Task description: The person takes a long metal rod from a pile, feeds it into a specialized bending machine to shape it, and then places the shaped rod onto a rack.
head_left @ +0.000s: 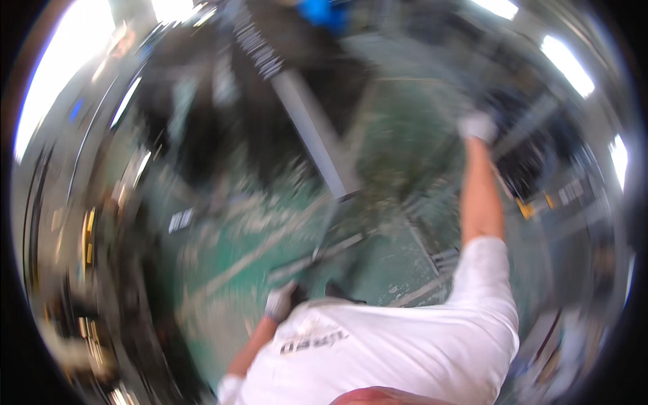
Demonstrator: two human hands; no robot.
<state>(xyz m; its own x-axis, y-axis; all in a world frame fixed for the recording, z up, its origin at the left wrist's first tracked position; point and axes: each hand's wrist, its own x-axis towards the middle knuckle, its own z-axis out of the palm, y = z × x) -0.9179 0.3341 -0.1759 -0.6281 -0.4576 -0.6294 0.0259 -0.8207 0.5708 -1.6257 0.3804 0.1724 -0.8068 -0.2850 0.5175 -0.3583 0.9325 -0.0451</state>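
A good reach here, I'd judge, calls for slow, steady movement, a clear look at the dark machinery, and feet placed well away from the bar on the green floor. The right arm stretches far out ahead, its gloved right hand just beside that machinery at the right, though blur hides any contact, while the gloved left hand hangs low beside the white shirt; I cannot tell whether either hand's fingers are clenched, released or grasping anything.
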